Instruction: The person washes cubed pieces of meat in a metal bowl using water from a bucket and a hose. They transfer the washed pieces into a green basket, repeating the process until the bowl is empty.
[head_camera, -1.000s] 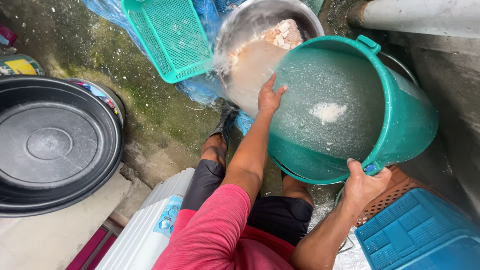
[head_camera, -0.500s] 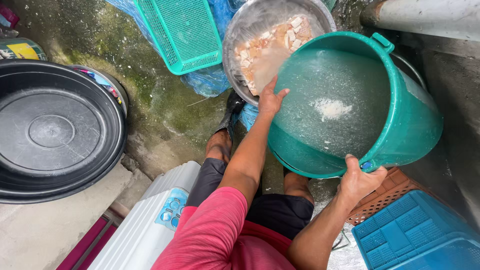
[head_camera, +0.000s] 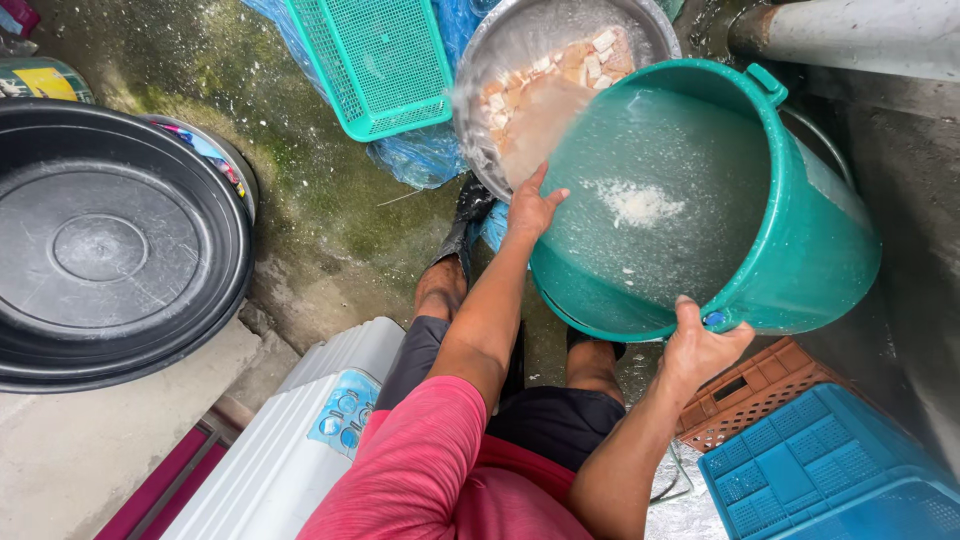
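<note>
View from above of a seated person in a pink shirt and dark shorts, working on a wet, mossy concrete floor. Both bare hands tilt a large green bucket (head_camera: 800, 250) on its side, its mouth facing the camera. The left hand (head_camera: 532, 207) grips the bucket's rim at the lower left, fingers curled over the edge. The right hand (head_camera: 700, 345) is closed around the rim at the bottom, beside a handle mount. Cloudy water (head_camera: 540, 120) pours from the bucket's lip into a round metal basin (head_camera: 480, 70) just above it; the basin holds pale chunks (head_camera: 590, 60) in water. A small white clump (head_camera: 635, 203) clings inside the bucket.

A green mesh basket (head_camera: 380, 60) lies left of the basin, on blue plastic sheeting (head_camera: 420, 155). A big black tub (head_camera: 110, 240) sits far left. A white cooler (head_camera: 290, 440) stands beside the person's left leg. At lower right are a blue crate (head_camera: 830, 470) and a brown crate (head_camera: 750, 390), touching. A grey pipe (head_camera: 860, 35) runs along the top right.
</note>
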